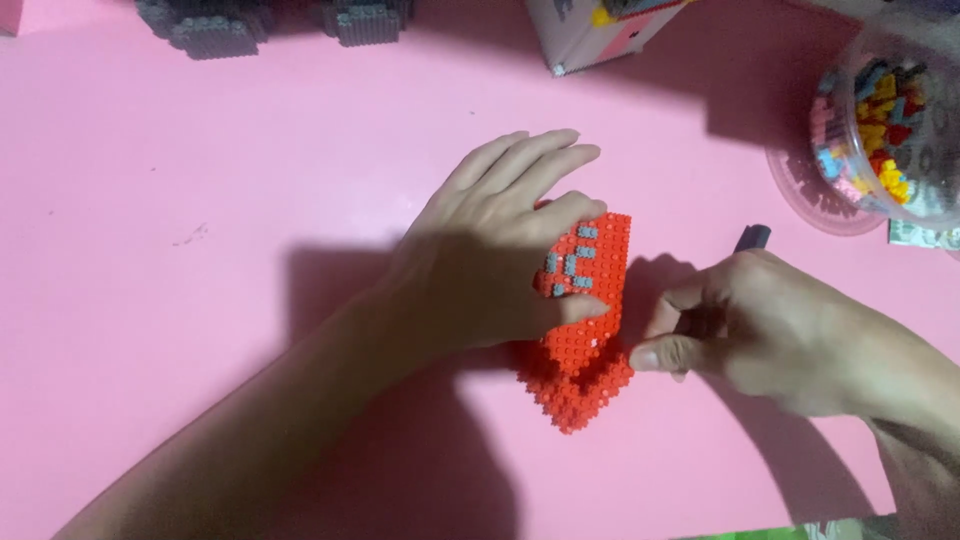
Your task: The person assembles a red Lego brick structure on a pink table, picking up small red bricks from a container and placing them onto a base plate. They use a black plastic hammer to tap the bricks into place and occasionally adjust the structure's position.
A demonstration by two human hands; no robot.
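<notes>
A red model built of tiny bricks (585, 360), with a few grey bricks on top, lies on the pink table (180, 200). My left hand (495, 250) rests flat on it, fingers spread, thumb pressing its top face. My right hand (760, 330) is closed around a dark grey stick-like tool (752, 238), with its thumb and fingertips against the model's right edge. The tool's lower end is hidden inside my fist.
A clear round tub of mixed coloured small bricks (880, 130) stands at the right edge. Dark grey brick builds (215, 30) (365, 20) sit along the far edge, beside a white and pink brick box (600, 35).
</notes>
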